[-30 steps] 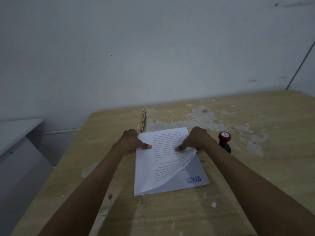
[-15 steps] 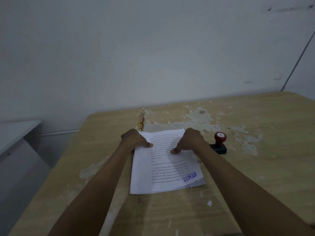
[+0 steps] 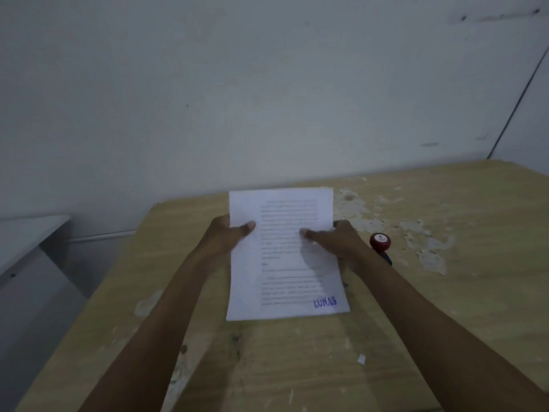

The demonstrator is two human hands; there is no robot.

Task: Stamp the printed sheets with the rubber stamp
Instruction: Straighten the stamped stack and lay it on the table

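Note:
The printed sheets are a small white stack with text lines and a blue "LUNAS" stamp mark at the lower right corner. The stack is raised off the table and tilted toward me. My left hand grips its left edge, thumb on top. My right hand grips its right edge, thumb on the page. The rubber stamp, with a red knob on a dark base, stands on the table just right of my right hand, partly hidden by my wrist.
The wooden table has patches of peeled, whitish surface at the back right. A small paper scrap lies near the front. A white wall rises behind the table, and a grey desk stands at the left.
The top sheet was laid back flat on the stack. Both hands then took the stack by its sides and lifted it off the table, covering the pencil behind it.

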